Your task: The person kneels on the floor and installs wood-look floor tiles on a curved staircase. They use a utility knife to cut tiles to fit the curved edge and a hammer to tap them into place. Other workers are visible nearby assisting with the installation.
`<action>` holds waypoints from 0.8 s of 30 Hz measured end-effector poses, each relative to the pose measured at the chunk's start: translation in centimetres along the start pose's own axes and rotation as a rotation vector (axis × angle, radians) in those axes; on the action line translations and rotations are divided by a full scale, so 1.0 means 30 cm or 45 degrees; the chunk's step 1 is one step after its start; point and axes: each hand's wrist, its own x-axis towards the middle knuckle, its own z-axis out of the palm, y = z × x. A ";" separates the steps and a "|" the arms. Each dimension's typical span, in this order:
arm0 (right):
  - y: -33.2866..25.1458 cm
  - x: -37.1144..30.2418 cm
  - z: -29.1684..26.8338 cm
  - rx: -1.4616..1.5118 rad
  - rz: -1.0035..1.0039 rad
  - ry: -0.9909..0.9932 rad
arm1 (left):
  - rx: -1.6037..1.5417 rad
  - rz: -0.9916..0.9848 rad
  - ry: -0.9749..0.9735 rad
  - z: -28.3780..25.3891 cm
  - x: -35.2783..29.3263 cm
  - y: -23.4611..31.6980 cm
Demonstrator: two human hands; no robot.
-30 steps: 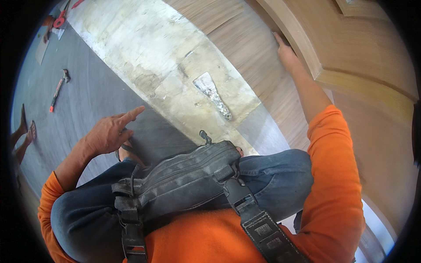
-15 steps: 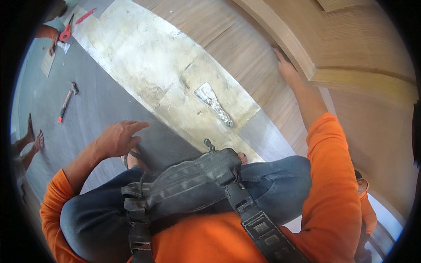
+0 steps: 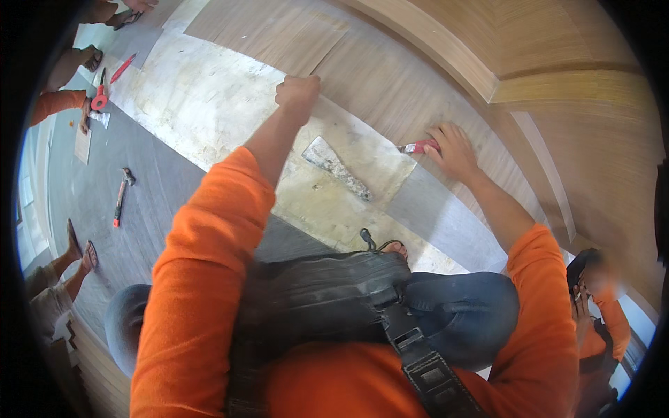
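Observation:
In my right hand (image 3: 454,152), by the wood-look floor planks (image 3: 390,90), is a red utility knife (image 3: 421,146) pointing left toward the bare strip of floor. My left hand (image 3: 298,96) is curled closed at the planks' near edge, where the bare floor begins; whatever its fingers hold is hidden. Between my arms a worn putty knife (image 3: 337,168), smeared with pale residue, lies on the stained pale subfloor (image 3: 209,90). A single grey plank (image 3: 435,209) lies right of it.
A wooden wall base (image 3: 446,49) runs along the right. On the grey floor at left lie a hammer (image 3: 122,197), red-handled scissors (image 3: 100,99) and a red tool (image 3: 123,67). Co-workers' feet and hands are at the left; another person (image 3: 596,306) is at lower right.
My left hand has reached forward from beside my knee to the plank edge. My right hand has come back from the wall base and now shows the red utility knife.

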 end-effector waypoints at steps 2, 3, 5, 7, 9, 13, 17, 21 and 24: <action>0.000 0.042 0.029 0.057 0.064 0.079 | 0.359 0.218 0.079 0.093 0.033 -0.009; -0.002 0.071 0.036 0.054 0.077 0.095 | 0.680 0.426 -0.023 0.111 0.093 -0.020; -0.061 0.187 0.044 0.096 0.052 0.131 | 0.817 0.554 -0.132 0.130 0.218 -0.063; -0.166 0.315 0.062 0.130 0.006 0.147 | 0.600 0.415 -0.169 0.136 0.312 -0.078; -0.278 0.393 0.079 0.167 -0.017 0.203 | 0.733 0.186 -0.235 0.136 0.327 -0.054; -0.363 0.428 0.081 0.108 0.227 0.202 | 0.711 1.189 0.122 0.179 0.155 -0.065; -0.461 0.617 0.032 -0.054 0.103 0.242 | -0.737 0.578 -0.633 0.106 0.457 -0.135; -0.385 0.605 -0.117 -0.083 0.178 0.012 | -0.122 0.928 -0.627 0.160 0.366 0.098; -0.351 0.626 -0.268 -0.050 0.233 -0.065 | -0.114 1.080 -0.422 0.135 0.303 0.235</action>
